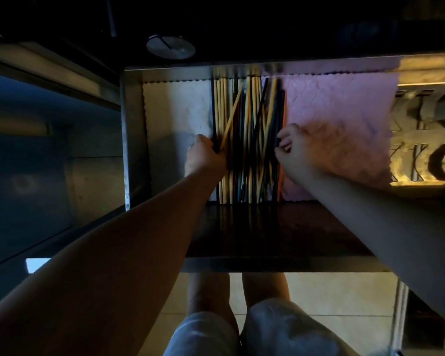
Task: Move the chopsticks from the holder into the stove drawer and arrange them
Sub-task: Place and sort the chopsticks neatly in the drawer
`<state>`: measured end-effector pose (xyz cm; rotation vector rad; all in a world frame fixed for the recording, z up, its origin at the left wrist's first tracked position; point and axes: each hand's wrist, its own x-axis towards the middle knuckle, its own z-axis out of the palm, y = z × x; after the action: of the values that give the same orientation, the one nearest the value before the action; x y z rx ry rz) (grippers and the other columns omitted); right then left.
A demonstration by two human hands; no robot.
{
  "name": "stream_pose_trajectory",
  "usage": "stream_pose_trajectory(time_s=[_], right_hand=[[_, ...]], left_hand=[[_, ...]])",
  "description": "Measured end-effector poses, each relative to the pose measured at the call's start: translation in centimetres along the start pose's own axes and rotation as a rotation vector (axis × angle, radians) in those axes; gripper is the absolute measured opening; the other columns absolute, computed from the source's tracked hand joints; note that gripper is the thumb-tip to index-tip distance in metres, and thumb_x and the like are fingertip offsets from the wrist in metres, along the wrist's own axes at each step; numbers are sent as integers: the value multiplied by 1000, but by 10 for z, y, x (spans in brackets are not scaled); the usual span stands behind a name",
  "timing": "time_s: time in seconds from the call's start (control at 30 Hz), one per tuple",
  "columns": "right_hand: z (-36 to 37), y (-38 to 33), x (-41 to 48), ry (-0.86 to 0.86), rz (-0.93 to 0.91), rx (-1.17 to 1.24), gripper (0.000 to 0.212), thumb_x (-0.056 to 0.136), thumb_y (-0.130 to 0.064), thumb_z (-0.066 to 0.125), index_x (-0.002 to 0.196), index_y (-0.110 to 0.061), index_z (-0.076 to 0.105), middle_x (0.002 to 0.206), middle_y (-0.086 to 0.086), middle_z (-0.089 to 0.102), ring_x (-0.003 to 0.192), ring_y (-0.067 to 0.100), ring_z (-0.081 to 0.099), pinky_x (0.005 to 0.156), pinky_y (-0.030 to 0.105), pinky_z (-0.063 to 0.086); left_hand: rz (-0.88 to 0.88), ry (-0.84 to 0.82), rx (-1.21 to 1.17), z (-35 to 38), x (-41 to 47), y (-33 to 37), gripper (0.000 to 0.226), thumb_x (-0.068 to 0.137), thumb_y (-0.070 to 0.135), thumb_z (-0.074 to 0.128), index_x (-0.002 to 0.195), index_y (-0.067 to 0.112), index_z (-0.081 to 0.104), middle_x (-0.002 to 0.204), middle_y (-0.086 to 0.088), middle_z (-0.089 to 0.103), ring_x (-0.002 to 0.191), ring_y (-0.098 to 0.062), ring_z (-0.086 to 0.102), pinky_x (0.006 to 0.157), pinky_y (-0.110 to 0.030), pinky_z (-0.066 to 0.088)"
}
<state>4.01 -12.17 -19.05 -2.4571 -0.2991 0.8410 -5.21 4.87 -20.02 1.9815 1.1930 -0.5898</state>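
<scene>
Chopsticks (247, 140) lie in a bunch in the middle of the open stove drawer (132, 140), and you are looking straight down at them. Most are yellow and some are dark. They point from the front of the drawer to the back, but a few cross over the others at a slant. They rest on a liner (344, 129) that looks white on one side of the bunch and pink on the other. Your left hand (203, 156) is at the left edge of the bunch, and its fingers are closed around one yellow chopstick (231, 119) that tilts up across the rest. Your right hand (294, 147) is at the right edge, with its fingers curled against the dark sticks there. I cannot tell if it is holding any. Your knees (265, 291) and the tiled floor (339, 291) show below the drawer front.
</scene>
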Motion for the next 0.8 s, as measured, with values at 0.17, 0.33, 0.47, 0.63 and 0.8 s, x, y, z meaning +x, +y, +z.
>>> stream_pose_trajectory(time_s=[0.17, 0.33, 0.47, 0.63, 0.8], right_hand=[[9, 0, 2, 16, -30, -5, 22, 86, -15, 61, 108, -14, 60, 104, 7, 64, 95, 22, 62, 78, 30, 50], [11, -7, 8, 23, -7, -48, 28, 88, -25, 63, 114, -16, 64, 112, 6, 65, 99, 23, 62, 77, 24, 43], [15, -18, 11, 32, -1, -141, 26, 88, -31, 64, 109, -16, 62, 110, 5, 65, 96, 24, 63, 77, 29, 49], [25, -29, 13, 13, 65, -297, 27, 89, -37, 60, 105, -15, 65, 103, 6, 67, 93, 25, 65, 73, 30, 50], [37, -35, 25, 7, 316, -118, 33, 80, -33, 59, 100, -7, 65, 97, 11, 69, 82, 28, 68, 68, 32, 56]], left_hand=[[-40, 29, -26, -2, -2, -3, 9, 93, 14, 50, 102, 15, 51, 85, 0, 55, 70, -11, 54, 52, -22, 38], [-78, 81, -42, -4, -3, -6, 13, 96, 8, 46, 104, 15, 53, 84, 3, 52, 78, -13, 57, 54, -19, 38], [-78, 109, -75, -7, -1, -8, 5, 95, 18, 52, 99, 15, 53, 95, -5, 61, 86, -20, 62, 65, -31, 52], [-127, 98, -144, -13, -4, -8, 11, 90, 13, 51, 100, 11, 55, 85, -2, 57, 73, -14, 55, 49, -23, 38], [-141, 36, -237, -12, -10, -5, 14, 90, 9, 52, 100, 18, 54, 87, -1, 61, 75, -15, 59, 54, -25, 44]])
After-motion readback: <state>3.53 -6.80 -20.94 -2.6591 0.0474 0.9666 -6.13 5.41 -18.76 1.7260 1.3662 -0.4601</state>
